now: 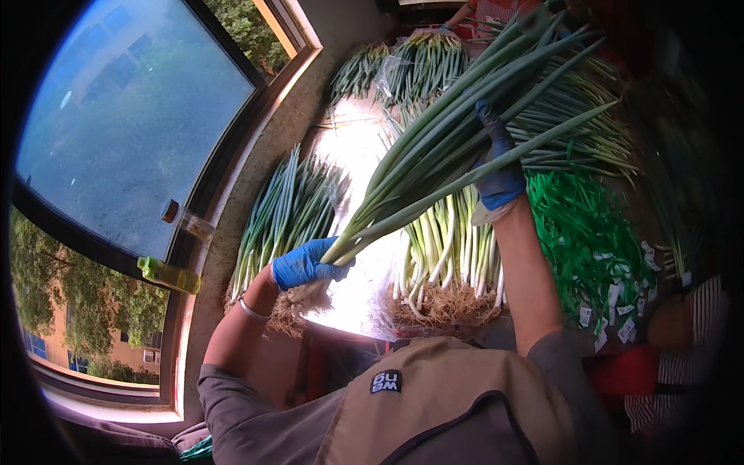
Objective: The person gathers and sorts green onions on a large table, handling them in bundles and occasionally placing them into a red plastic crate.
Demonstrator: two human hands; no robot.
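A long bundle of green onions [434, 159] slants across the view from lower left to upper right. My left hand [306, 263], in a blue glove, is closed round its pale lower end. Farther up, my right hand [500, 167], also in a blue glove, grips the dark green leaves from the right side; some of its fingers are hidden behind them. Below the bundle lies a pile of green onions with white stems [449, 248] and brown roots [442, 306] toward me. Another green onion pile [287, 205] lies left of it, near my left hand.
On the right is a heap of green ribbons [581, 232] with white tags. More green onions [426, 66] lie at the far end, where a person [496, 11] stands. A striped garment [705, 310] shows at right. A yellow-green bottle [170, 275] and a clear jar [190, 221] stand by the window [139, 116].
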